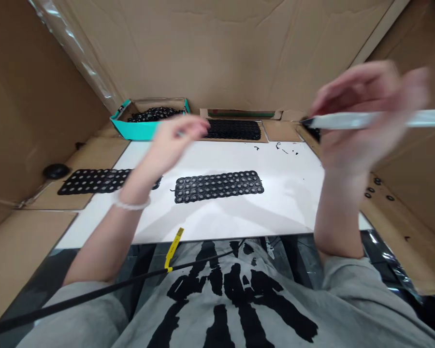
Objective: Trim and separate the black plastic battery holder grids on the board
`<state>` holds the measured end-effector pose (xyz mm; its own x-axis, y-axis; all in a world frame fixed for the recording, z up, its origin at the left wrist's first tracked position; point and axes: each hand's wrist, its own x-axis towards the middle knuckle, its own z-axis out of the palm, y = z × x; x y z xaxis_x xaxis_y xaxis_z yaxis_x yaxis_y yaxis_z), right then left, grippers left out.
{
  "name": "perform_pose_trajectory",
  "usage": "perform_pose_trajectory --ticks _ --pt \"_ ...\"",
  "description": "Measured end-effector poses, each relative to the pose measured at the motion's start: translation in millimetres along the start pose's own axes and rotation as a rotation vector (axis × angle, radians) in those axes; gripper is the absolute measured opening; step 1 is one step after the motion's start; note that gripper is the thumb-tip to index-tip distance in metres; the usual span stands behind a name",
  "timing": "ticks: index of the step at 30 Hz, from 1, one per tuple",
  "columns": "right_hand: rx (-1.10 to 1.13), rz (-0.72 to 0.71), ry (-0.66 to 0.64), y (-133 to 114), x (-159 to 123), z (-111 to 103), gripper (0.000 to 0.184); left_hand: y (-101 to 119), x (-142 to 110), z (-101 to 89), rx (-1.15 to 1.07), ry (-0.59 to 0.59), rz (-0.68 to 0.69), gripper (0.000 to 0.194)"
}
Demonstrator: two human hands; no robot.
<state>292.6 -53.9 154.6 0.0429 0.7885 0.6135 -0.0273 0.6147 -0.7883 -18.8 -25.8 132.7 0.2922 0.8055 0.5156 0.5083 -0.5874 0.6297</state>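
My right hand point(358, 116) is raised at the right, its fingers closed around a white pen-like tool point(348, 121) with a black tip pointing left. Motion blurs both the hand and the tool. My left hand point(179, 137) hovers over the far left part of the white board, also blurred. Its fingers stretch right with the thumb apart, and nothing shows in them. Below it on the board lies a black sheet of joined rings point(219, 187) with pale centres. A similar black sheet point(94, 181) lies at the left, partly hidden by my left forearm.
A teal-edged box point(136, 129) of black ring pieces stands at the far left. Beside it lies a stack of black sheets point(235, 130) on cardboard. Black scraps point(284, 151) and loose rings point(377, 181) lie rightward. A black cable point(130, 279) with a yellow tag crosses in front. Cardboard walls surround the board.
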Motion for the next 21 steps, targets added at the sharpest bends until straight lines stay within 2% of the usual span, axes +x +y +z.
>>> perform_pose_trajectory --ticks 1,2,3,4,6,8,11,13,17,19,21 --pt "0.051 -0.052 -0.002 13.1 3.0 7.5 0.058 -15.3 2.4 17.3 0.113 -0.230 -0.071 0.040" --pt "0.022 0.024 -0.083 27.6 4.5 14.3 0.063 -31.6 4.0 35.4 0.230 -0.423 -0.108 0.043" --pt "-0.015 0.142 -0.137 43.6 4.7 19.9 0.068 -47.7 4.7 53.0 0.341 -0.512 -0.121 0.048" --pt "-0.057 0.227 -0.135 60.8 3.6 24.2 0.067 -62.3 4.4 69.3 0.423 -0.567 -0.115 0.052" --pt "-0.092 0.341 -0.172 95.7 -0.8 28.2 0.056 -83.9 2.4 94.8 0.485 -0.642 -0.100 0.055" --pt "-0.101 0.425 -0.194 126.6 -5.4 26.3 0.043 -94.0 0.3 109.9 0.451 -0.654 -0.102 0.059" --pt "-0.083 0.516 -0.149 157.1 -9.3 18.2 0.030 -94.7 0.6 118.2 0.326 -0.659 -0.188 0.058" --pt "-0.019 0.571 -0.089 167.7 -9.9 12.6 0.028 -92.0 2.1 119.1 0.266 -0.676 -0.237 0.048" --pt "0.046 0.644 -0.020 180.4 -11.9 5.5 0.035 -91.2 2.5 118.9 0.195 -0.676 -0.186 0.025" --pt "-0.035 0.620 -0.045 187.4 -15.5 4.8 0.038 -94.2 0.6 119.1 0.107 -0.662 -0.170 0.023" --pt "-0.155 0.564 -0.124 194.8 -21.8 6.6 0.039 -98.7 -1.4 119.4 0.009 -0.665 -0.181 0.022"
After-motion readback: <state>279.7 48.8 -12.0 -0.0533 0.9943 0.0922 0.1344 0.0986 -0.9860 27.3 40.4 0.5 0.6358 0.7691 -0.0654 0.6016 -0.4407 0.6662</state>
